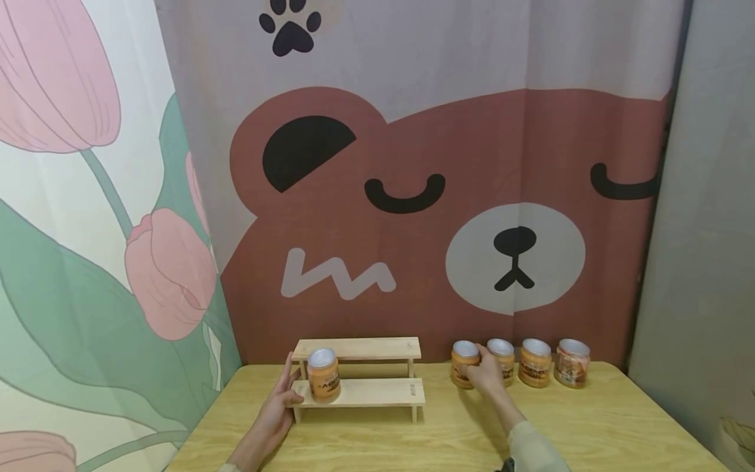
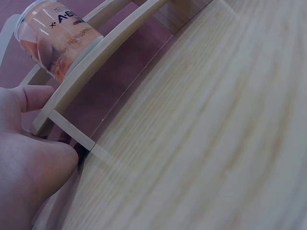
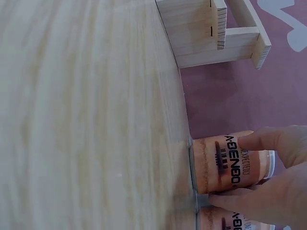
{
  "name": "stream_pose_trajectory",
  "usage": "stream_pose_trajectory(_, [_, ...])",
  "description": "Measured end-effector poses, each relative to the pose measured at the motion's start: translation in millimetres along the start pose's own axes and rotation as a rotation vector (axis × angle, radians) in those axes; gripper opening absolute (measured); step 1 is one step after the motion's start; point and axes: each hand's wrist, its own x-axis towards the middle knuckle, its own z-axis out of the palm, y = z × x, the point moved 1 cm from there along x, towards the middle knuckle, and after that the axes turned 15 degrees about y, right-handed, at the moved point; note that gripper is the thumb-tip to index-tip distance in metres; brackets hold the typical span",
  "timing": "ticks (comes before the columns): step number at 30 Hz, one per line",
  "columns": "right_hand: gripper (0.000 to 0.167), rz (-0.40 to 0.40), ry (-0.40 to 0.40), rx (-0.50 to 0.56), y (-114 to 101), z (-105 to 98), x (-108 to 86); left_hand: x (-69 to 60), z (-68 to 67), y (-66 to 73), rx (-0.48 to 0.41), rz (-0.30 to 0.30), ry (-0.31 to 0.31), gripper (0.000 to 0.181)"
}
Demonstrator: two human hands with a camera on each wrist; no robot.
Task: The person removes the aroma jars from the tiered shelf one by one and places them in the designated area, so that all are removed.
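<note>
A two-tier wooden shelf (image 1: 377,392) stands on the table, with an orange jar (image 1: 324,380) with a pale lid upright at the left of its lower step. My left hand (image 1: 276,410) holds the shelf's left end, the thumb at the lower step's edge; in the left wrist view some of its fingers are hidden. To the shelf's right, my right hand (image 1: 486,373) grips the leftmost orange jar (image 1: 463,364) of a row, fingers on either side of it. In the right wrist view this labelled jar (image 3: 216,165) appears to stand on the table.
Further jars stand to the right of the gripped one: a close neighbour (image 1: 501,351), another orange jar (image 1: 535,367) and one at the end (image 1: 572,367). The wooden table (image 1: 366,449) backs onto a curtain (image 1: 413,275) with a bear print.
</note>
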Motion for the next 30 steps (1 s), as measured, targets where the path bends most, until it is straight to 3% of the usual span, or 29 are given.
stream_pose_trajectory(8, [0.075,0.037,-0.060,0.024,-13,-6,3.9,0.0,-0.9,-2.2,-0.003,0.011,-0.002,0.104])
stream_pose_trajectory(19, [0.059,0.010,-0.037,0.109,-67,-27,1.7,1.3,-2.7,-2.9,0.003,0.010,0.000,0.104])
stream_pose_trajectory(30, [0.040,-0.039,-0.063,0.221,-119,-27,-18.7,2.7,-1.7,-2.6,0.010,0.020,-0.006,0.105])
